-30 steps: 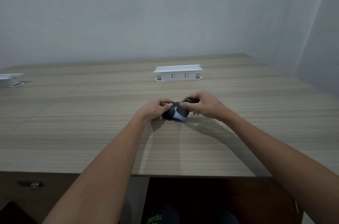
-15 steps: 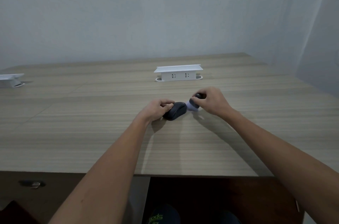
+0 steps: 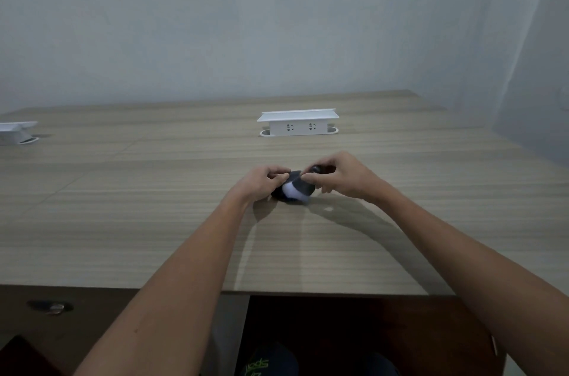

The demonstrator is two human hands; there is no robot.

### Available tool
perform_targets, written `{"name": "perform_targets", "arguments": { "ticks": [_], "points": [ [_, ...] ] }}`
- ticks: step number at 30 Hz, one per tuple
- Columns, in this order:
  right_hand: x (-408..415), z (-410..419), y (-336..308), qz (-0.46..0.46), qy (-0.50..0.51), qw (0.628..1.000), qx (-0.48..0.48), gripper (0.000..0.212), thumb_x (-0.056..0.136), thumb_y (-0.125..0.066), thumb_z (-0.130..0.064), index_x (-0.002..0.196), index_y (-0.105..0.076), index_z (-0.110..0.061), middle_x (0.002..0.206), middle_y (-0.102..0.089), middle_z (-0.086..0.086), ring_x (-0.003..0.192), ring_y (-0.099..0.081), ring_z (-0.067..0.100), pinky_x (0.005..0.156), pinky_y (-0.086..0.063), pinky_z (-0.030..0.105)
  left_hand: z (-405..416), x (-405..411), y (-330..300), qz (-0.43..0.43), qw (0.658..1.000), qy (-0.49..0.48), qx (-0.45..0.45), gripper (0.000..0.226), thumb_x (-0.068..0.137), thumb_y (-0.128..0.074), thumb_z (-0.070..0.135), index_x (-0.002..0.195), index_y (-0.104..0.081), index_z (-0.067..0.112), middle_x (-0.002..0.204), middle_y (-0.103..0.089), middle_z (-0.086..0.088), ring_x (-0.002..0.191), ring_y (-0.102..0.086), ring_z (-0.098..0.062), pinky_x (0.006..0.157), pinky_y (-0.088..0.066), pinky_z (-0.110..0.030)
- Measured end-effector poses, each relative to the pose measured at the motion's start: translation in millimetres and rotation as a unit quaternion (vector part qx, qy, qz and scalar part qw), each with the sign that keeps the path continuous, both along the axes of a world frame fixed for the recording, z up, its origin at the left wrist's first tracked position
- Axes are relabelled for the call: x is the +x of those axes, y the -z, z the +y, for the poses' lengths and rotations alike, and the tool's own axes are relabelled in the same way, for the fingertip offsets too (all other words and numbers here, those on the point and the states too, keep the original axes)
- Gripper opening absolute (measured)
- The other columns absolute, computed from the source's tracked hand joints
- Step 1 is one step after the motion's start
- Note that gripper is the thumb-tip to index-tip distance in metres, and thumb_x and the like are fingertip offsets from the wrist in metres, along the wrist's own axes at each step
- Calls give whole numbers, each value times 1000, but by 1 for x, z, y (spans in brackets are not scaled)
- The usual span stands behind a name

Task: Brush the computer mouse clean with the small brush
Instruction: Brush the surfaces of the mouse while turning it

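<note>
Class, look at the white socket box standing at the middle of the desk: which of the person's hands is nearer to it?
Right. The right hand holds the brush on the mouse, in front of the socket box. The left hand steadies the mouse slightly farther left and nearer the person.

I'm looking at a pale wood-grain table [image 3: 154,221] that fills the middle band of the frame, its near edge running across the lower part. Directly on it sit a white socket box [image 3: 298,123] at upper centre and a second white box [image 3: 15,131] at the far left edge – only partly in view. Near the centre rests the dark computer mouse [image 3: 291,188] – touching the tabletop.
</note>
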State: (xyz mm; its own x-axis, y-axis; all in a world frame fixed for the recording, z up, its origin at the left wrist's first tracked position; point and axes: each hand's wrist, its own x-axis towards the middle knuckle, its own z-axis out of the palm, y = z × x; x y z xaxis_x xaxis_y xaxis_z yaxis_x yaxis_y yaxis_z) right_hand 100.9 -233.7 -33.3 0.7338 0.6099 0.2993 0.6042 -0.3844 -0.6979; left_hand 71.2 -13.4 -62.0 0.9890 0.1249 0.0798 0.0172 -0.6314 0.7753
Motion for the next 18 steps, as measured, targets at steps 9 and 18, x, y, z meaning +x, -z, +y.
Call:
{"name": "perform_targets", "arguments": {
  "ticks": [9, 18],
  "points": [
    [3, 0, 4, -73, 50, 996, 13, 14, 86, -72, -25, 93, -82, -17, 80, -78, 0, 68, -66, 7, 65, -55, 27, 1, 0, 1, -2, 1000, 4, 5, 35, 101, -54, 25, 134, -64, 19, 117, -70, -10, 93, -60, -19, 87, -50, -31],
    [7, -7, 4, -40, 74, 995, 47, 14, 88, -71, -22, 94, -82, -14, 77, -77, -1, 64, -64, 7, 64, -52, 25, 1, 1, 2, 3, 1000, 6, 8, 34, 101, -53, 26, 133, -64, 21, 106, -67, -3, 86, -58, -22, 76, -50, -31]
  ]
}}
